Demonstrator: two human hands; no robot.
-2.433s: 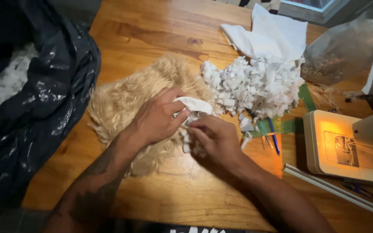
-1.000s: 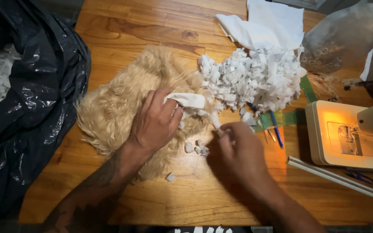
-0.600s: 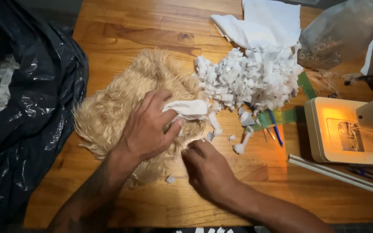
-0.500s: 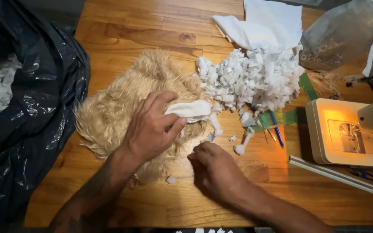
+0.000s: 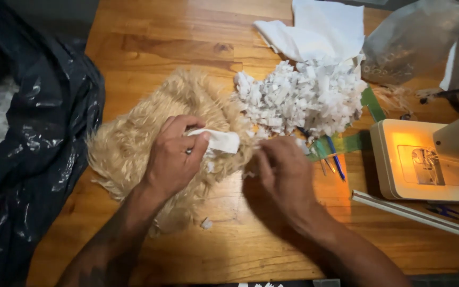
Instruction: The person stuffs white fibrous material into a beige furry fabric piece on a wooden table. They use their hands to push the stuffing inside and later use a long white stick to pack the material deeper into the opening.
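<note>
Pinching the white lining edge of the soft, light fur cover, left hand stays closed; right hand curled over loose foam bits, grip unclear.

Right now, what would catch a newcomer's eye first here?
The heap of white scraps at the table's middle, just above the tan fur piece. The left hand presses on the fur, pinching a white strip; the right hand sits beside it. A black plastic bag fills the left edge.

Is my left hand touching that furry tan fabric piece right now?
Touching. The head view shows the left hand resting on the furry tan fabric, fingers pinching its white opening, with no gap between palm and fur.
</note>
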